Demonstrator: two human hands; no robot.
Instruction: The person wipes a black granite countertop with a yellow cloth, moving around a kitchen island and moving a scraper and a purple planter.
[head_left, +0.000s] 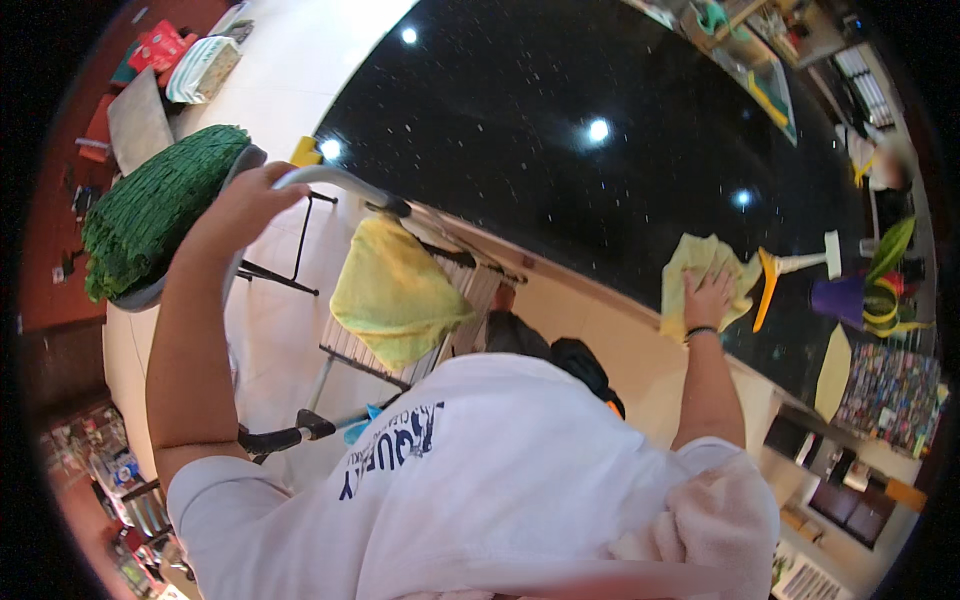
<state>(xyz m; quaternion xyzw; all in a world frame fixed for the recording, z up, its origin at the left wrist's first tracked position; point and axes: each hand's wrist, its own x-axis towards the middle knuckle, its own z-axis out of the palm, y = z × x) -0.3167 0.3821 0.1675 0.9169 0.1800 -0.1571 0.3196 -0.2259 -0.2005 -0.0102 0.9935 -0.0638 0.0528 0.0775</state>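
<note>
At the left, my left hand (262, 199) is closed around the curved grey metal rail (326, 174) of what looks like a step ladder. A yellow cloth (401, 289) hangs from the rail, over ribbed steps (345, 326). My right hand (709, 296) presses a second, crumpled yellow cloth (679, 274) onto a glossy black countertop (525, 135), with its fingers slightly spread. Just right of that cloth lies a squeegee-like tool (795, 262) with a white handle and an orange-yellow edge.
A purple pot (838, 300) with a leafy plant stands right of the tool. Near my left forearm is a bulky dark green textured bundle (165, 210). Bags (202, 67) sit at upper left. Another person (889, 165) is at the far right.
</note>
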